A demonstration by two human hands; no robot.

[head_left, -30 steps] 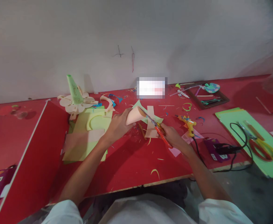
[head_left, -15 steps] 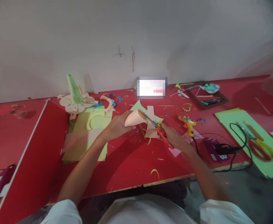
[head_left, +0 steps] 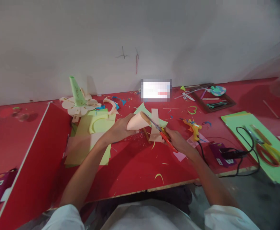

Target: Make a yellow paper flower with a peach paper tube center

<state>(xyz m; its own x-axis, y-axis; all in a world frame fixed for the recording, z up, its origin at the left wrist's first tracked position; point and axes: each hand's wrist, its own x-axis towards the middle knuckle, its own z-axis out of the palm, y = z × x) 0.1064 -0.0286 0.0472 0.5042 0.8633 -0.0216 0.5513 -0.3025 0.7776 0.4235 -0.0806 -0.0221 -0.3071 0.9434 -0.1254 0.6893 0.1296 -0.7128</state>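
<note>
My left hand (head_left: 121, 129) is closed around a rolled peach paper tube (head_left: 137, 121), tilted with its open end toward the right. In my right hand (head_left: 174, 139) is a pair of scissors (head_left: 165, 137) with red and yellow handles. The blades meet the rim of the tube's open end; how far apart they are is hard to see. Under the hands lie a pale green paper piece (head_left: 143, 109) and a peach paper strip (head_left: 155, 127) on the red table (head_left: 130, 172).
A green paper cone on a petal base (head_left: 77, 95) stands back left, behind stacked paper sheets (head_left: 82, 150). A red divider (head_left: 39, 159) rises at left. To the right are a yellow glue gun (head_left: 195, 127), a purple power box (head_left: 220, 153) with cords, and more scissors (head_left: 269, 153).
Almost nothing differs. The tube and scissors stay at about the same place, and the view has shifted very slightly.
</note>
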